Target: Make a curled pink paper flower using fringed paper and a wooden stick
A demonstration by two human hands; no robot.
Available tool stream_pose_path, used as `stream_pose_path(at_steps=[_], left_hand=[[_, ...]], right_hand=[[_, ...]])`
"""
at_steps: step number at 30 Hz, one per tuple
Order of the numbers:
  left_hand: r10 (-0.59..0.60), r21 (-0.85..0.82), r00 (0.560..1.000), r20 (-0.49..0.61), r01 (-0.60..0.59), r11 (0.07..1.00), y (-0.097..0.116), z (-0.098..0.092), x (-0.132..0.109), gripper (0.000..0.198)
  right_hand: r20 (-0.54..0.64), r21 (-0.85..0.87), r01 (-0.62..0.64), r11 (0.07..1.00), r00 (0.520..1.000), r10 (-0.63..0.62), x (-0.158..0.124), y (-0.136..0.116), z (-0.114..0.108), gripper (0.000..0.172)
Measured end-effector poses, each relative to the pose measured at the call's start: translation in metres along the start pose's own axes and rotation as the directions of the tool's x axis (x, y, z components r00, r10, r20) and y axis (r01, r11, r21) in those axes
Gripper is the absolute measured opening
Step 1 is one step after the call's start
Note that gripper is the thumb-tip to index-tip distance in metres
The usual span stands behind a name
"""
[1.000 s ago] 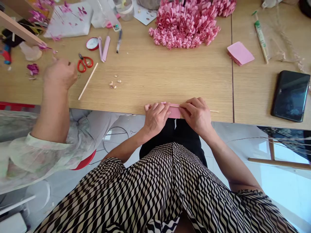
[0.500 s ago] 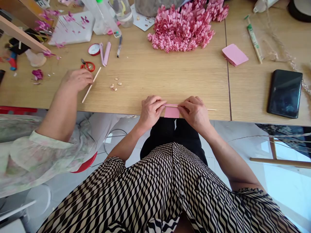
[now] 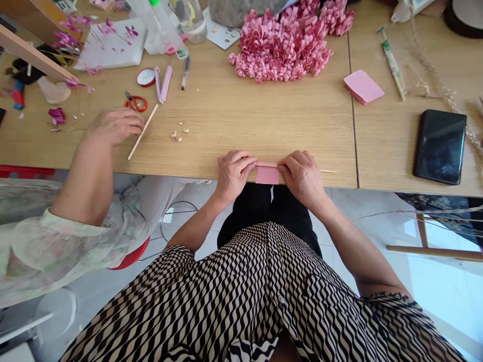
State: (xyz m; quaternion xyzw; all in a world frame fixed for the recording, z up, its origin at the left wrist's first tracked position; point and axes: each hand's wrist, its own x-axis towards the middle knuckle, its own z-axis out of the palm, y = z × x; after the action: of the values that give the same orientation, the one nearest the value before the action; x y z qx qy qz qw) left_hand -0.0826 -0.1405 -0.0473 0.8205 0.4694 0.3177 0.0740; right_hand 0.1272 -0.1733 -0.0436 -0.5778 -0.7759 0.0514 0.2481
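Note:
At the table's front edge, a small pink sheet of paper (image 3: pixel 267 176) has its far edge along a thin wooden stick (image 3: pixel 328 171). My left hand (image 3: pixel 236 172) is closed, its thumb and fingers pinching the stick at the sheet's left corner. On the opposite corner my right hand (image 3: pixel 302 175) pinches the same stick, whose pale end sticks out to the right beyond my knuckles. The near part of the sheet lies flat between both hands. My fingertips hide the sheet's far corners.
Beyond my hands lies a heap of curled pink paper flowers (image 3: pixel 283 50). A stack of pink paper (image 3: pixel 364 86) and a black device (image 3: pixel 440 146) are to the right. On the left, a co-worker's hand (image 3: pixel 116 124) is beside another stick (image 3: pixel 143 131), near red-handled scissors (image 3: pixel 136 103).
My hands keep their pinch on the stick and paper, with only a very slight shift. The co-worker's hand and forearm have moved a little to the left.

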Motion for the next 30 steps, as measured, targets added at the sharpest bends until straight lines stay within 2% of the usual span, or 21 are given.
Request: stream_pose_path(at_steps=[12,24,30], left_hand=[[-0.002,0.022,1.0,-0.012,0.002,1.0,0.001,0.001,0.0,0.021],[-0.017,0.011,0.994,0.105,0.016,1.0,0.003,-0.004,0.001,0.014],[-0.02,0.016,0.993,0.112,0.018,1.0,0.005,-0.003,0.003,0.014]], right_hand=[[0.022,-0.038,0.032,0.999,0.999,-0.031,0.003,0.002,-0.003,0.025],[0.028,-0.03,0.053,0.998,0.998,-0.052,0.005,-0.004,-0.003,0.022],[0.036,-0.096,0.073,0.993,0.997,-0.07,0.008,-0.008,-0.004,0.027]])
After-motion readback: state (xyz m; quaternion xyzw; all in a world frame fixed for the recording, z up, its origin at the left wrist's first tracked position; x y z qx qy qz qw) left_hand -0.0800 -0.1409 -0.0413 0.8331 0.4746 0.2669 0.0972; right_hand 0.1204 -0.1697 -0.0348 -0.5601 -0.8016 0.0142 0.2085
